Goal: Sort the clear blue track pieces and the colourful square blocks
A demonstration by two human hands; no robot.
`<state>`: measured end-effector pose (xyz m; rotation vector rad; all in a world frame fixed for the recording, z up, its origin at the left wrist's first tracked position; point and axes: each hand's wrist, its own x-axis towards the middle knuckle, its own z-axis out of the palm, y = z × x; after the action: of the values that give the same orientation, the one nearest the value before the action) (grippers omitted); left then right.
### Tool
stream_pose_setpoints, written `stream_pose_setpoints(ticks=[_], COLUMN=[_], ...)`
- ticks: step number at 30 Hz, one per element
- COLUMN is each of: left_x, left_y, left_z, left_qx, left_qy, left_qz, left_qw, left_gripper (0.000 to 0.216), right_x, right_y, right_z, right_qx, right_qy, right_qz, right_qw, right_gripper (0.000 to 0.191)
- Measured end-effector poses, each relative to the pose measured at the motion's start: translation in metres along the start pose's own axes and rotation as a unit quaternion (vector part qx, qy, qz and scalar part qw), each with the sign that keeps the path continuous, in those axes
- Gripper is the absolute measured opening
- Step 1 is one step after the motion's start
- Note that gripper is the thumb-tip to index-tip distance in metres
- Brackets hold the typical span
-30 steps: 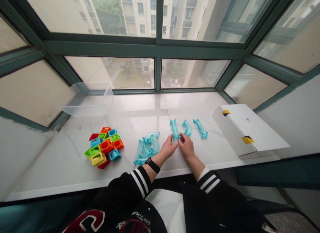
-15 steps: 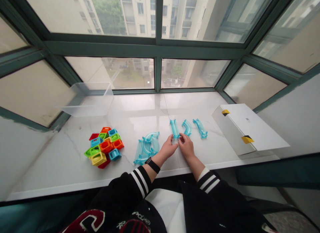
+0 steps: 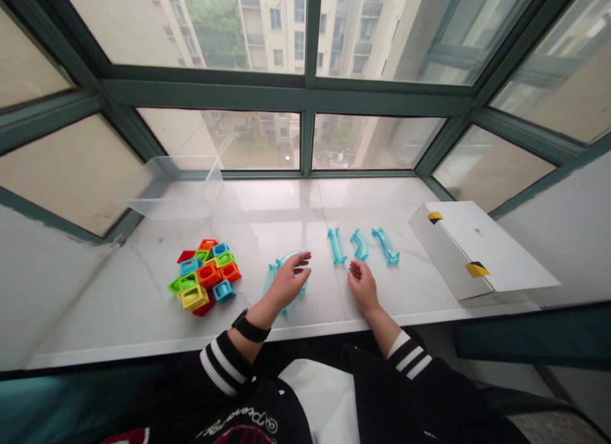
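My left hand is over a pile of translucent blue track pieces, fingers parted and nothing held. It hides much of that pile. My right hand rests near the sill's front with its fingers curled; whether anything small is inside cannot be seen. Just beyond it lie three separate blue track pieces in a row: a straight one, a short curved one and a longer wavy one.
Several coloured plastic blocks are heaped on the left of the white marble sill. A clear plastic bin stands behind them by the window. At the right sits a white box with yellow-black tabs.
My left hand has left the straight track piece and moved left over the pile. My right hand has drawn back slightly from that piece, which stays on the sill.
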<state>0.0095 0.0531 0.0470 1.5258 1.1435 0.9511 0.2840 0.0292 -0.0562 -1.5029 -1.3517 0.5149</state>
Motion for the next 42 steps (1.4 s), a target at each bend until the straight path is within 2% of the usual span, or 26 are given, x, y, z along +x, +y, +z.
stream_pose_setpoints(ticks=[3, 6, 8, 11, 14, 17, 22, 27, 37, 42], left_x=[-0.021, -0.047, -0.065, -0.089, -0.105, -0.113, -0.114, -0.112, -0.109, -0.106], left_y=[-0.005, -0.019, -0.031, -0.047, -0.055, -0.056, -0.049, -0.049, -0.063, -0.062], left_z=[-0.049, -0.088, -0.106, -0.117, -0.113, -0.102, -0.085, -0.076, -0.063, -0.064], left_qx=[0.033, 0.062, 0.070, 0.065, 0.072, 0.116, 0.224, 0.264, 0.293, 0.304], left_qy=[0.055, 0.117, 0.137, 0.156, 0.166, 0.157, 0.126, 0.075, 0.037, 0.033], left_qz=[-0.018, -0.046, -0.069, -0.108, -0.127, -0.096, 0.021, 0.047, 0.042, 0.035], left_qw=[0.998, 0.990, 0.986, 0.980, 0.975, 0.976, 0.966, 0.961, 0.955, 0.952], left_gripper=[0.044, 0.047, 0.052, 0.058, 0.057, 0.048, 0.030, 0.026, 0.019, 0.020], right_x=[-0.005, -0.008, -0.010, -0.011, -0.013, -0.015, -0.018, -0.022, -0.025, -0.022], right_y=[-0.004, -0.013, -0.022, -0.041, -0.065, -0.087, -0.109, -0.119, -0.118, -0.119], right_z=[-0.007, -0.008, -0.005, 0.006, 0.021, 0.039, 0.074, 0.096, 0.099, 0.094], right_qx=[-0.012, -0.020, -0.017, -0.001, 0.007, -0.007, -0.049, -0.107, -0.072, -0.033], right_qy=[-0.012, -0.033, -0.056, -0.112, -0.182, -0.237, -0.267, -0.289, -0.283, -0.273], right_qz=[0.002, -0.002, -0.008, -0.027, -0.056, -0.091, -0.139, -0.131, -0.108, -0.051], right_qw=[1.000, 0.999, 0.998, 0.993, 0.982, 0.967, 0.952, 0.942, 0.950, 0.960], right_gripper=[0.026, 0.022, 0.022, 0.022, 0.021, 0.020, 0.032, 0.038, 0.030, 0.026])
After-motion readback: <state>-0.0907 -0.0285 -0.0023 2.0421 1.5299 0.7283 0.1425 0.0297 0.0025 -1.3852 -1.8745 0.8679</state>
